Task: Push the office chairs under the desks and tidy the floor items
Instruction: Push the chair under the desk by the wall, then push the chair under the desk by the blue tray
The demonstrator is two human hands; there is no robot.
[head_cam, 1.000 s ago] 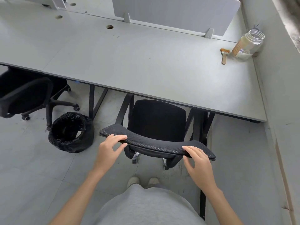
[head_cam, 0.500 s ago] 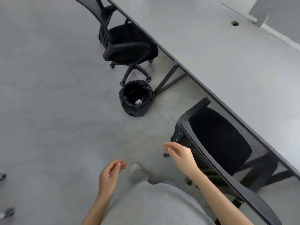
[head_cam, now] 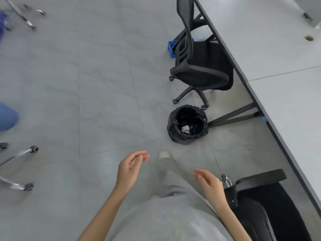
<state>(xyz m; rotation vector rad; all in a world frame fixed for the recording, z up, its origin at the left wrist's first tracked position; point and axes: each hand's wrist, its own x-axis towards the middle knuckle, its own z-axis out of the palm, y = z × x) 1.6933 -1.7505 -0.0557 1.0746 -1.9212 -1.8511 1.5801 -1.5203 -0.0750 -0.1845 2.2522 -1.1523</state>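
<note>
Both hands free above the grey tiled floor, between two black office chairs

The left hand and right hand hang loosely spread, fingers slightly curled, holding nothing. A black mesh-backed swivel chair stands partly under the long grey table, its seat tucked beneath the edge, castors out on the floor. Near it, a round bin lined with a black plastic bag sits by the table's dark leg, crumpled paper inside. A second black chair sits just beside the right hand, against the table
</note>
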